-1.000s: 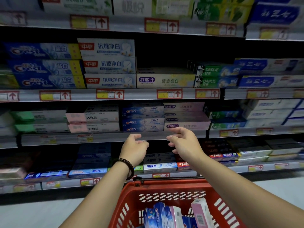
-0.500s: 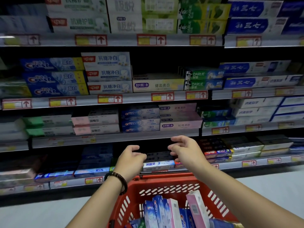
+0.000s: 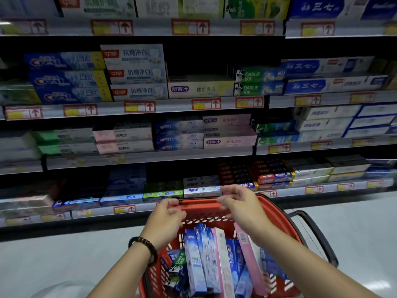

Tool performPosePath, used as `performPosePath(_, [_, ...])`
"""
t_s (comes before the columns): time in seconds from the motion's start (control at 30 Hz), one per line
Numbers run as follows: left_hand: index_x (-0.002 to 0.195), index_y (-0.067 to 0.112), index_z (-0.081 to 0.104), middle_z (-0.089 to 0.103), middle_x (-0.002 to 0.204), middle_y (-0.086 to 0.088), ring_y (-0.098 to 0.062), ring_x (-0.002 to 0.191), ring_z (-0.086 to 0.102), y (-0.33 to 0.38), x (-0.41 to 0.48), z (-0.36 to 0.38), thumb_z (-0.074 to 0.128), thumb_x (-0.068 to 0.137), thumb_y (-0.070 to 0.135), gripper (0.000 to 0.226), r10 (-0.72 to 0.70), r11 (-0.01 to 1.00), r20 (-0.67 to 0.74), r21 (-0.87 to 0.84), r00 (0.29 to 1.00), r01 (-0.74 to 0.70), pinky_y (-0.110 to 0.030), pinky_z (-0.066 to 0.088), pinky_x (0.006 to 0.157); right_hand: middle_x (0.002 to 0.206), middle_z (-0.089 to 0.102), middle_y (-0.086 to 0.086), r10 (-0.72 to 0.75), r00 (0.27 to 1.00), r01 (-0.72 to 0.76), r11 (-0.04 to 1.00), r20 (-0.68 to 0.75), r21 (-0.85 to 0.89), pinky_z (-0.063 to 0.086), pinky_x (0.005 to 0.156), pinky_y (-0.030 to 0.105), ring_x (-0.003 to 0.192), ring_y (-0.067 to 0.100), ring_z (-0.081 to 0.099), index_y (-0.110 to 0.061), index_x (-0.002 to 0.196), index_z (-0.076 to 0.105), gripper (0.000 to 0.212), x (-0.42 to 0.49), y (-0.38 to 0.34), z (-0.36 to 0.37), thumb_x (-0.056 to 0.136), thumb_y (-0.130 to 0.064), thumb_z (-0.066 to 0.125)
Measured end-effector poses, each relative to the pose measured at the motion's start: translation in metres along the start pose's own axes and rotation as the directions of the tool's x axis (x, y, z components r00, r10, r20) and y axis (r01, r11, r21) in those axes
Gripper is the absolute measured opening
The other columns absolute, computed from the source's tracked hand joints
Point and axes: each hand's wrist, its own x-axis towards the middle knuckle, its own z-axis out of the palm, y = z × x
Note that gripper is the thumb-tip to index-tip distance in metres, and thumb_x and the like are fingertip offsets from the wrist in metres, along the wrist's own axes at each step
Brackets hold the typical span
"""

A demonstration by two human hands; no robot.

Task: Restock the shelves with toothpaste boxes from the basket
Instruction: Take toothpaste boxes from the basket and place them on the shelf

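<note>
Head | basket [image 3: 199, 208] near edge cut off | price tags [image 3: 139, 106] blurred

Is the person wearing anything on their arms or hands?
The left hand has a dark beaded bracelet around its wrist. The right hand and its wrist wear nothing. No sleeves or gloves show on either side.

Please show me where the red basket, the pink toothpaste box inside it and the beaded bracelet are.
red basket [image 3: 202, 212], head view, on its far wall.
pink toothpaste box [image 3: 250, 261], head view, on its long pink face.
beaded bracelet [image 3: 148, 245], head view, on the beads atop the wrist.
</note>
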Motion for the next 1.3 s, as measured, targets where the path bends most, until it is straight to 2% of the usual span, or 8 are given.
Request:
performPosePath(0.3, [0.131,0.021,0.051,0.07,0.106,0.0,-0.027,0.093,0.073,-0.052,-0.014,0.026,0.064,0.099,0.02,0.034,-0.139,0.983,0.072,0.131,0.988,0.129,-0.042,0.061,0.075,0.105,0.078,0.003,0.13,0.991,-0.13,0.992,0.024,-0.012,0.059,0.071,0.03,0.096,0.019,0.075,-0.026,0.115,0.068,0.018,-0.033,0.049,-0.011,0.101,-0.016,0.068])
performPosePath(0.4, [0.128,0.022,0.052,0.071,0.102,-0.001,-0.022,0.079,0.068,-0.065,-0.011,0.036,0.065,0.097,0.021,0.034,-0.183,0.973,0.094,0.161,0.979,0.166,-0.043,0.06,0.07,0.102,0.079,0.003,0.171,0.985,-0.171,0.985,0.024,-0.001,0.058,0.071,0.031,0.096,0.022,0.075,-0.023,0.115,0.068,0.018,-0.037,0.065,-0.009,0.101,-0.012,0.064])
performPosePath(0.53, [0.134,0.019,0.048,0.061,0.092,-0.006,-0.025,0.079,0.062,-0.079,-0.008,0.052,0.062,0.099,0.016,0.038,-0.305,0.952,0.12,0.081,0.945,0.296,-0.038,0.055,0.064,0.101,0.078,0.013,0.212,0.975,-0.211,0.977,0.059,-0.026,0.052,0.064,0.03,0.085,0.017,0.073,-0.018,0.115,0.069,0.018,-0.043,0.089,-0.002,0.1,-0.009,0.064])
performPosePath(0.67, [0.137,0.017,0.048,0.063,0.082,-0.007,-0.022,0.065,0.058,-0.1,-0.002,0.059,0.064,0.094,0.02,0.045,-0.323,0.936,0.114,0.183,0.939,0.3,-0.034,0.053,0.056,0.103,0.077,0.015,0.249,0.962,-0.246,0.968,0.114,-0.041,0.051,0.064,0.03,0.082,0.016,0.071,-0.016,0.113,0.07,0.018,-0.05,0.102,0.003,0.098,-0.006,0.064])
performPosePath(0.77, [0.125,0.016,0.049,0.067,0.087,-0.007,-0.023,0.072,0.062,-0.111,0.001,0.066,0.065,0.091,0.024,0.039,-0.304,0.914,0.081,0.305,0.949,0.267,-0.034,0.053,0.066,0.106,0.077,0.017,0.262,0.955,-0.257,0.965,0.139,-0.05,0.051,0.061,0.025,0.08,0.015,0.07,-0.016,0.111,0.07,0.018,-0.052,0.109,0.008,0.098,-0.006,0.064])
performPosePath(0.93, [0.109,0.015,0.064,0.069,0.086,-0.001,-0.02,0.071,0.061,-0.128,0.009,0.079,0.06,0.078,0.028,0.033,-0.281,0.874,0.097,0.436,0.955,0.213,-0.03,0.045,0.056,0.106,0.076,0.019,0.282,0.95,-0.275,0.959,0.136,-0.072,0.049,0.062,0.02,0.084,0.017,0.07,-0.015,0.111,0.07,0.017,-0.051,0.117,0.013,0.098,-0.007,0.065])
performPosePath(1.03, [0.104,0.015,0.068,0.067,0.081,0.003,-0.017,0.07,0.061,-0.126,0.005,0.084,0.061,0.085,0.017,0.02,-0.273,0.868,0.12,0.459,0.954,0.19,-0.023,0.039,0.051,0.105,0.076,0.015,0.311,0.942,-0.303,0.95,0.123,-0.078,0.049,0.063,0.02,0.078,0.015,0.067,-0.013,0.11,0.071,0.016,-0.051,0.121,0.011,0.096,-0.007,0.067])
performPosePath(1.3, [0.105,0.018,0.066,0.069,0.096,0.0,-0.019,0.082,0.065,-0.13,0.01,0.094,0.064,0.087,0.011,0.02,-0.37,0.822,0.09,0.496,0.925,0.28,-0.025,0.052,0.069,0.093,0.078,0.005,0.348,0.933,-0.328,0.928,0.096,-0.176,0.057,0.071,0.032,0.082,0.018,0.072,-0.021,0.1,0.074,0.01,-0.053,0.14,0.014,0.094,-0.014,0.07])
